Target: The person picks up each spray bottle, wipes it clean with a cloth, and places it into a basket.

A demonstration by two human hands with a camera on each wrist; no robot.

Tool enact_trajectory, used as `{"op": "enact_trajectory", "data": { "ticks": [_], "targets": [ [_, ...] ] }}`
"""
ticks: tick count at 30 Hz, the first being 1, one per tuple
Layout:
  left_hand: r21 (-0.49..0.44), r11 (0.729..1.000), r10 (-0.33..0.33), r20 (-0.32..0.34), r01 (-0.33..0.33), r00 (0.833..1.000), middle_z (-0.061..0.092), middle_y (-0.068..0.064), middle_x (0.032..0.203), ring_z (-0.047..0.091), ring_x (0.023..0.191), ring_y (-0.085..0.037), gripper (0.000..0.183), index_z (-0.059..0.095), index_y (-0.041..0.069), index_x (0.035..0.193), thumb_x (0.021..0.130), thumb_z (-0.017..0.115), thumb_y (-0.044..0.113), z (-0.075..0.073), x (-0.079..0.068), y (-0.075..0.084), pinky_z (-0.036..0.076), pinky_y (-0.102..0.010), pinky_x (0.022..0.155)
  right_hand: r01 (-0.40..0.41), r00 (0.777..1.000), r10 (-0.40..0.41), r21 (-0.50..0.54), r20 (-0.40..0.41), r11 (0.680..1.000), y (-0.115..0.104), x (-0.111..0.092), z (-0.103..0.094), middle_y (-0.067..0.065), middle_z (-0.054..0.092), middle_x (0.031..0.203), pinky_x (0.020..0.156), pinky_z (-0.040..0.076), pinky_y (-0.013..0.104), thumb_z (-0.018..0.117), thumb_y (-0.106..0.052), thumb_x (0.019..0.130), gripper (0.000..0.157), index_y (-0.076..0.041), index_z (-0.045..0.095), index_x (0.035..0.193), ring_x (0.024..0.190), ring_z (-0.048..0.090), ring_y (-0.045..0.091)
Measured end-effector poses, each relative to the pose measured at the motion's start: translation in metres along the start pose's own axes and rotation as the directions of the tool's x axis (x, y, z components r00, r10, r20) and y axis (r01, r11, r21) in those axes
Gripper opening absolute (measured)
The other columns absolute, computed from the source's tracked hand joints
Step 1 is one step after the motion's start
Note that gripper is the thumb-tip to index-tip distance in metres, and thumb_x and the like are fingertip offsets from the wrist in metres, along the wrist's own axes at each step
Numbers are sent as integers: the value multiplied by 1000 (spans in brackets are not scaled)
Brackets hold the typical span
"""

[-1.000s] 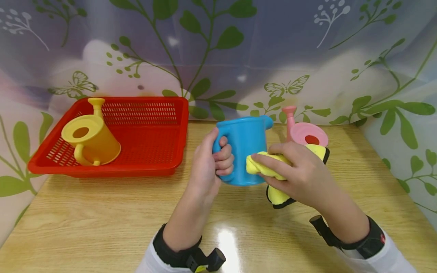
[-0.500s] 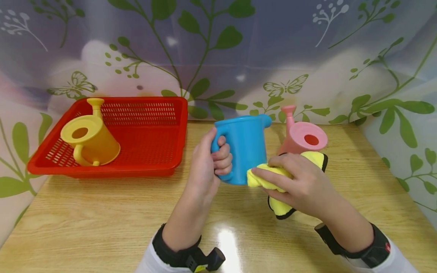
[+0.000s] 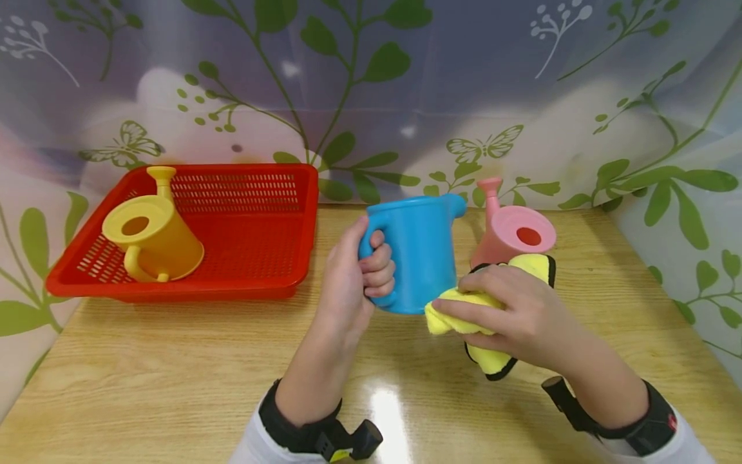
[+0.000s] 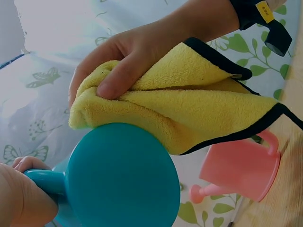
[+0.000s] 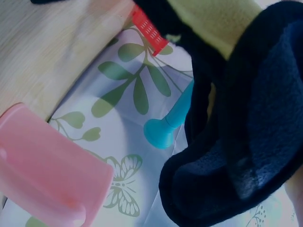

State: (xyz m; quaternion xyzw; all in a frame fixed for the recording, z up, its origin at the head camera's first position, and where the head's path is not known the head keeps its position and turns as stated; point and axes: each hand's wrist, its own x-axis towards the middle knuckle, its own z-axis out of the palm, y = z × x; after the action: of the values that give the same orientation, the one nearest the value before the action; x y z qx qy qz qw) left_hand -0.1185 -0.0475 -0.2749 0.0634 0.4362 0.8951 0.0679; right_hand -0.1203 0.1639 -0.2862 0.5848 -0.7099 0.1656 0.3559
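Note:
A blue watering can (image 3: 423, 258) is held up over the table, its base turned toward the left wrist camera. Curled around its handle, my left hand (image 3: 353, 274) grips it from the left side. My right hand (image 3: 522, 319) pinches a bunched yellow cloth (image 3: 460, 312) with a black edge, close to the can's lower right side. In the left wrist view the cloth (image 4: 156, 104) lies against the rim of the can's base (image 4: 123, 175). The right wrist view shows the cloth's dark underside (image 5: 270, 118) and the can's spout (image 5: 161, 132); the right fingers are mostly hidden there.
At the left of the wooden table (image 3: 191, 367) stands a red basket (image 3: 255, 287) with a yellow watering can (image 3: 165, 248) in it. A pink watering can (image 3: 516, 235) stands behind my right hand. A patterned curtain (image 3: 371, 96) hangs behind the table.
My right hand and the cloth have moved down the side of the blue can and slightly right, to its lower edge. The left hand and the can stay almost still.

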Motion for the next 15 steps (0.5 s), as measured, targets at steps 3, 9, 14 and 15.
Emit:
{"op": "enact_trajectory", "data": {
  "ticks": [3,9,14,15],
  "targets": [
    [1,1000,4,2,-4,1000,27,12,44,21,37,-5,37,34,14,67,99,31,32,0,0,0,15,-17,39,-9,1000,9,15,11,1000,2,1,-1,8,59,84,61,45,29,52,-32,93,26,-13,66,103,73,54,19],
    [1,1000,4,1,-4,1000,27,11,44,21,37,-5,36,34,14,67,99,31,32,0,0,0,15,-16,39,-24,999,25,22,-29,999,6,4,1,8,59,83,61,45,29,54,-32,92,25,-12,67,100,71,54,19],
    [11,1000,3,-5,-3,1000,27,11,44,21,37,-5,35,34,14,68,98,32,32,1,0,0,15,-17,39,-23,998,24,25,-63,999,12,7,3,8,58,82,61,44,29,55,-30,91,24,-11,67,99,68,52,20],
    [12,1000,2,-5,-1,1000,27,11,44,21,37,-5,35,34,14,67,98,32,31,1,0,0,15,-17,39,-26,998,27,19,-64,999,13,8,3,8,58,82,61,43,29,55,-30,91,24,-11,67,99,68,52,20]
  ]
}}
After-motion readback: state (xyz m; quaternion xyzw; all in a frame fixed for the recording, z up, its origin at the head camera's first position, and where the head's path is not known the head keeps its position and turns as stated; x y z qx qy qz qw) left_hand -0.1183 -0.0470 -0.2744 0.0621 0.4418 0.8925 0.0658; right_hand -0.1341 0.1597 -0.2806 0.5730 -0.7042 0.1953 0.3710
